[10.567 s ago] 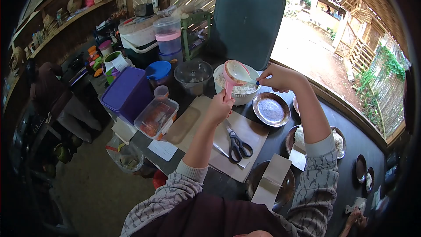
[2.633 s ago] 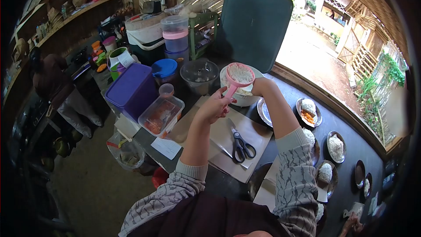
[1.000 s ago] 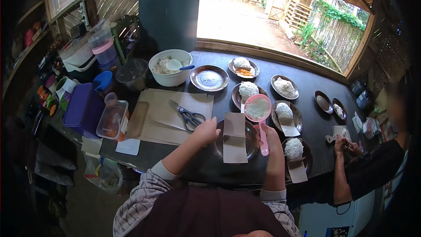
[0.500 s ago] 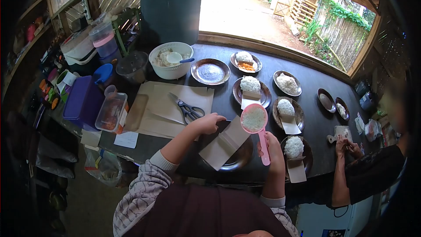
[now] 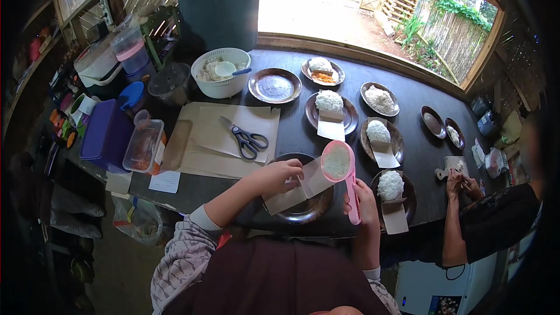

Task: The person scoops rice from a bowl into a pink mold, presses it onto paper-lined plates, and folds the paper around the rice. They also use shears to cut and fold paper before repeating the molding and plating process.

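Note:
My right hand (image 5: 364, 199) is closed around the handle of a pink scoop (image 5: 352, 189) filled with white rice (image 5: 336, 161). The scoop's bowl hovers over one end of a folded strip of brown paper (image 5: 286, 199), which lies across a dark round plate (image 5: 318, 207). At the strip's raised middle fold, my left hand (image 5: 282, 176) has its fingers closed on the paper. Just right of the scoop, another plate carries a rice mound (image 5: 390, 186) with a folded brown paper (image 5: 395, 219).
Scissors (image 5: 248, 142) lie on stacked brown paper sheets (image 5: 210, 122). Behind stands a white rice basket (image 5: 217, 88) with a spoon. More plates hold rice; one bare plate (image 5: 275, 86) sits at the back. A co-worker's hands (image 5: 461, 184) work over a small board at the right.
My left hand has moved from the plate's far rim onto the paper's fold. The paper strip has shifted slightly left, and the view has turned slightly. The rice-filled scoop stays over the paper.

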Motion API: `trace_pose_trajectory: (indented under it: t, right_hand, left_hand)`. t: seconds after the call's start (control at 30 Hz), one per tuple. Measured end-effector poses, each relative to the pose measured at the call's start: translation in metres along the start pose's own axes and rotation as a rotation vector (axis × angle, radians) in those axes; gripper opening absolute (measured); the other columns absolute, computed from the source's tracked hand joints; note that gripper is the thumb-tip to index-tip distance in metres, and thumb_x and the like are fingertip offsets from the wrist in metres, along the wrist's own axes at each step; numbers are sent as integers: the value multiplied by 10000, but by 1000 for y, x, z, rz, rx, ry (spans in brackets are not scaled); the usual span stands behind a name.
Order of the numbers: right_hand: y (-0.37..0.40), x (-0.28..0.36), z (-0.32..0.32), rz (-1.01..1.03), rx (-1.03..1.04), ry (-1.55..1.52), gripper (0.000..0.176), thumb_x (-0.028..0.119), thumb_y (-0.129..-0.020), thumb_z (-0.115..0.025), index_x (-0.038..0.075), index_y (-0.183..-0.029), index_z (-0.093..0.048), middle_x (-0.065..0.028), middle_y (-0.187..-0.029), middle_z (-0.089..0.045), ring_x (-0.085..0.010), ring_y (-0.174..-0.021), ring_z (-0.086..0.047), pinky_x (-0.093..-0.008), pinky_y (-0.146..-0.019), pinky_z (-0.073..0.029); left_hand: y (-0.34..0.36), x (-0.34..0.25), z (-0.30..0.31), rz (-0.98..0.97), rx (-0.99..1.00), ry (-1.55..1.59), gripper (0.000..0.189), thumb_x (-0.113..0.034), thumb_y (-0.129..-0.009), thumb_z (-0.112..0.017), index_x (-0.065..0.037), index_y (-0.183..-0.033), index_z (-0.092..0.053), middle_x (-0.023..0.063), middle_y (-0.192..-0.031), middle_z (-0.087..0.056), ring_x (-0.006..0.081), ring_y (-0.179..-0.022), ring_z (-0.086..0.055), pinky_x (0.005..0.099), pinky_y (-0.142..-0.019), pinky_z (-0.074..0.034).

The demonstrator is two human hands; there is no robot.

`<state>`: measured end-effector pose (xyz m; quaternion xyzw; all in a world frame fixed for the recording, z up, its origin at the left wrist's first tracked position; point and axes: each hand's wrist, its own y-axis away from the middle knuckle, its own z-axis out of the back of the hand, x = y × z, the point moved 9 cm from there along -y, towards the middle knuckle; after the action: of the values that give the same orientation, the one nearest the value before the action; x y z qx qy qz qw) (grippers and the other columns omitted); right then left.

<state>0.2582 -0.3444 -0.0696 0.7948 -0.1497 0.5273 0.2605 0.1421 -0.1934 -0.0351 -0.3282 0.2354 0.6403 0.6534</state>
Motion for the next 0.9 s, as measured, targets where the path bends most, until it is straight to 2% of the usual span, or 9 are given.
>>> trace_pose_trajectory:
  t: [0.03, 0.23, 0.37, 0.57, 0.63, 0.67, 0.73, 0.77, 0.9]
  right_hand:
    - [1, -1, -1, -5, 11, 9, 223, 182, -887, -381, 33, -1045, -433, -63, -606, -475, -135, -421, -440, -265, -394, -384]
    - [5, -8, -6, -18, 13, -46, 246, 169, -894, -395, 24, -1092, -418, -62, -614, -479, -137, -422, -447, -259, -380, -378]
    - [5, -8, -6, -2, 6, -37, 276, 153, -892, -407, 27, -1138, -403, -59, -618, -482, -137, -425, -452, -259, -382, -381]
    - [12, 12, -22, 145, -31, 356, 328, 131, -889, -418, 45, -1204, -384, -36, -610, -495, -104, -436, -457, -234, -390, -380]
    - [22, 32, -37, 392, -99, 891, 348, 122, -866, -454, 23, -1195, -399, -112, -671, -574, -215, -514, -564, -302, -473, -443]
    - [23, 31, -39, 392, -100, 891, 348, 122, -866, -454, 23, -1195, -399, -112, -671, -574, -215, -514, -564, -302, -473, -443]
    - [33, 41, -56, 614, -160, 1235, 361, 120, -834, -492, 8, -1169, -416, -217, -790, -603, -355, -691, -607, -392, -589, -469]
    - [32, 40, -57, 508, -143, 1226, 391, 118, -812, -512, 9, -1173, -410, -274, -857, -573, -422, -811, -562, -449, -666, -456]
    - [32, 39, -58, 568, -131, 1262, 386, 119, -815, -511, 11, -1172, -411, -258, -832, -586, -408, -783, -577, -442, -650, -460]
  left_hand:
    - [0, 1, -1, -8, -14, 11, 167, 0, -709, -592, -37, -870, -568, 80, -931, -513, 198, -773, -559, 299, -682, -468]
    - [0, 6, -7, -96, -19, 36, 133, 5, -721, -578, -20, -850, -565, 77, -835, -535, 212, -740, -567, 298, -670, -482]
    - [4, 4, -6, -75, 2, 58, 126, 17, -719, -570, -17, -841, -566, 81, -842, -533, 214, -739, -578, 300, -667, -487]
    - [8, 5, -3, -84, -1, 34, 122, 23, -712, -581, -12, -829, -588, 83, -847, -557, 212, -754, -591, 296, -670, -494]
    - [8, 6, -3, -29, 23, 53, 133, 26, -704, -591, -15, -829, -609, 87, -846, -571, 215, -761, -594, 296, -684, -500]
    - [8, 7, -3, -29, 23, 54, 133, 26, -704, -591, -15, -829, -609, 87, -846, -571, 215, -761, -594, 296, -684, -500]
    - [10, 7, -3, -37, 31, 86, 147, 25, -699, -599, -26, -834, -627, 88, -842, -575, 217, -767, -595, 296, -704, -501]
    - [10, 8, -2, -37, 33, 87, 147, 25, -699, -599, -26, -834, -627, 88, -842, -575, 217, -767, -595, 296, -704, -501]
    - [11, 9, -2, -21, 36, 103, 154, 17, -702, -608, -36, -844, -638, 88, -844, -575, 218, -780, -591, 294, -712, -499]
